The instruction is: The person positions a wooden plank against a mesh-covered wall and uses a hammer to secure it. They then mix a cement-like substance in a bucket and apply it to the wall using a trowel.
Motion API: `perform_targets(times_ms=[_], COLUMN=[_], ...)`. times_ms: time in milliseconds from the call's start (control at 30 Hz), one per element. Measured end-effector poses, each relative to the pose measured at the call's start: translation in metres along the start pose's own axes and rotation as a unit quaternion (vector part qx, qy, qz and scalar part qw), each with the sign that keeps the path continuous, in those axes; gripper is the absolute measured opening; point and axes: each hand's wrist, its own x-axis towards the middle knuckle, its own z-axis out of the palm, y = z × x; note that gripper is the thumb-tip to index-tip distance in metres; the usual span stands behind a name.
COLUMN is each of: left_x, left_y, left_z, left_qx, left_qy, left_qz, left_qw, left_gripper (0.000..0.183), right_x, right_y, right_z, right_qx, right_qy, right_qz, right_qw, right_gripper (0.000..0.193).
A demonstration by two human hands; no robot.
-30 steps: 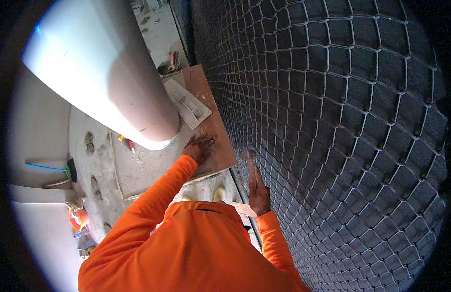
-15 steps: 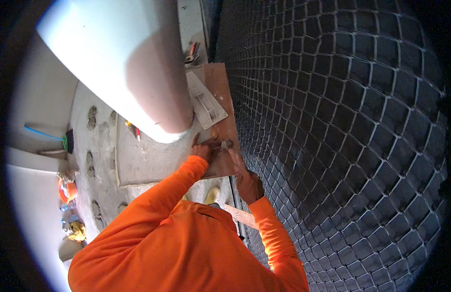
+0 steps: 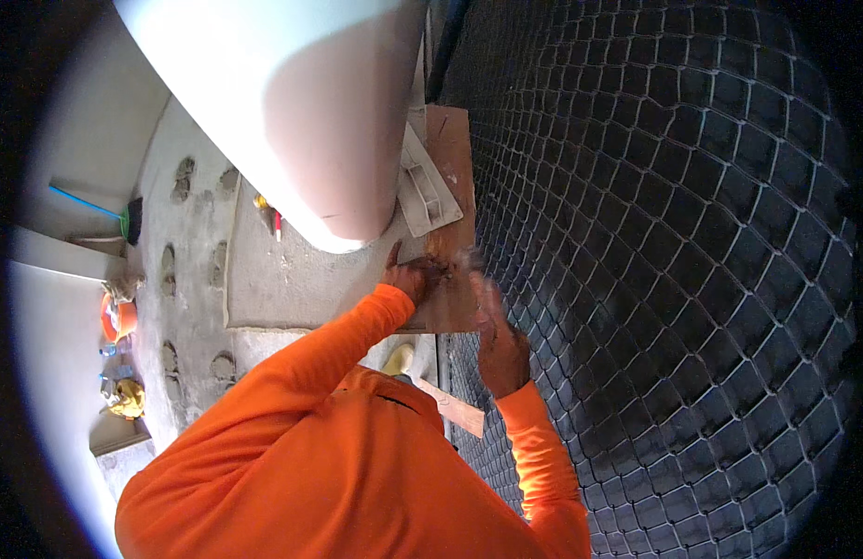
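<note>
My right hand point(image 3: 504, 354) grips the pale handle of a hammer point(image 3: 488, 300). The hammer's head is smeared by motion, just right of my left fingertips. Over a reddish-brown wooden board point(image 3: 453, 312), my left hand point(image 3: 413, 279) has its fingers pinched together and its thumb raised. Whatever those fingers hold is too small to make out. Farther up the board rests a pale plastering float point(image 3: 424, 191) with a raised handle, tilted partly off the board's left side.
A large white column point(image 3: 343, 140) stands just ahead on the left. Chain-link mesh point(image 3: 664, 233) runs close along my right. A tool with a red handle point(image 3: 278, 224) lies by the column. At far left are a broom point(image 3: 129, 219) and an orange bucket point(image 3: 122, 319). Another plank point(image 3: 455, 410) lies below.
The hammer's head has shifted off my left fingers, toward the mesh, and is now blurred. My left hand keeps its pinch on the board. The whole view has shifted a little.
</note>
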Motion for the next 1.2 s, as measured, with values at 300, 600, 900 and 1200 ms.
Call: perform_targets(times_ms=[300, 600, 900, 1200], left_x=[0.0, 0.003, 0.001, -0.028], left_y=[0.002, 0.008, -0.001, 0.016], left_z=[0.0, -0.008, -0.007, -0.004], left_qx=[-0.025, 0.036, -0.098, 0.05], left_qy=[0.022, -0.017, 0.101, 0.041], left_qz=[-0.005, -0.04, 0.097, 0.1], left_qw=[0.999, 0.998, 0.985, 0.993], left_gripper=[0.037, 0.033, 0.049, 0.093], right_x=[0.004, -0.026, -0.107, -0.167], right_y=[-0.005, 0.002, 0.008, 0.012], right_z=[-0.004, -0.004, 0.005, 0.022], right_qx=[0.036, 0.047, 0.159, 0.163], right_qy=[-0.039, -0.056, 0.145, 0.163], right_qz=[0.052, 0.13, 0.156, 0.248], right_qw=[0.997, 0.989, 0.964, 0.941], right_gripper=[0.046, 0.049, 0.047, 0.049])
